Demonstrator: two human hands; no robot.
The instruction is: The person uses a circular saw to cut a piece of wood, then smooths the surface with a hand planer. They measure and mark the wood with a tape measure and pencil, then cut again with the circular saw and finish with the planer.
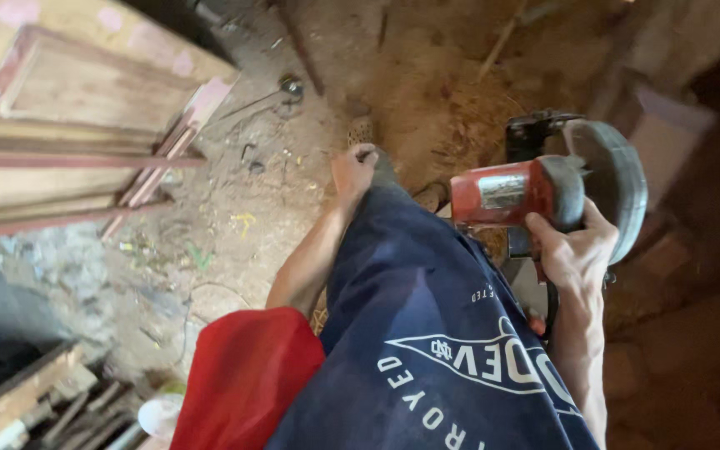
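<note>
One hand only, the right hand (575, 250), is closed around the grip of a red circular saw (543, 192), which is carried just above that hand with its guarded blade turned outward. The left hand (353, 169) is curled shut against the knee of the blue trousers (410, 317), holding nothing that can be made out. A slip could be caused by the single grip, and the cord could be snagged on the littered dirt floor (235, 233).

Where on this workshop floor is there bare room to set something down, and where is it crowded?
Bare dirt floor lies between the stacked wooden door frames and the left hand. The sawdust patch past that hand is open too. It is crowded at the timber offcuts lower left, and around the red circular saw in the right hand.
</note>
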